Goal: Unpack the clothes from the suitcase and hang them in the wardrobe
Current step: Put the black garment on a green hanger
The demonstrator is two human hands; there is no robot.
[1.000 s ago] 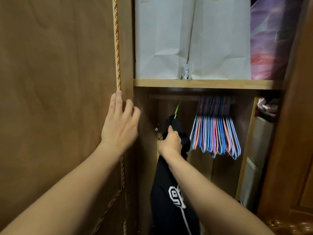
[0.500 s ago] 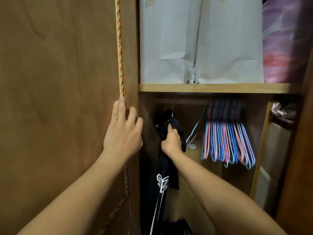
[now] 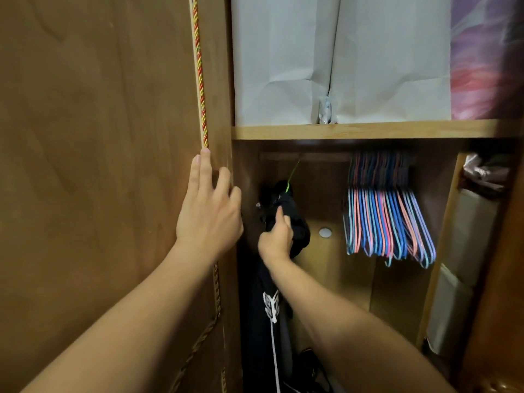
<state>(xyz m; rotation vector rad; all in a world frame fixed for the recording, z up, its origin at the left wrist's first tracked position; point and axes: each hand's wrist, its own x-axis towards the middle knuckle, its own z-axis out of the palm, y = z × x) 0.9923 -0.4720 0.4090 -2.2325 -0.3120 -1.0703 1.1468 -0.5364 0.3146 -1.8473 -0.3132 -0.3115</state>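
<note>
scarcely anything has shifted: right hand (image 3: pixel 276 238) still grips the black garment (image 3: pixel 289 219) on its green hanger (image 3: pixel 292 177). left hand (image 3: pixel 211 211) rests flat on the wardrobe door (image 3: pixel 99 165). coloured hangers (image 3: pixel 388 219) bunch alongside.

Home bedroom: wooden wardrobe (image 3: pixel 113 137), bunched plastic hangers (image 3: pixel 388 219), hanging black garment (image 3: pixel 295 222).

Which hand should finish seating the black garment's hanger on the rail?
Right, probably. The right hand already grips the black garment on its green hanger just under the rail. The left hand rests flat on the wardrobe door.
</note>
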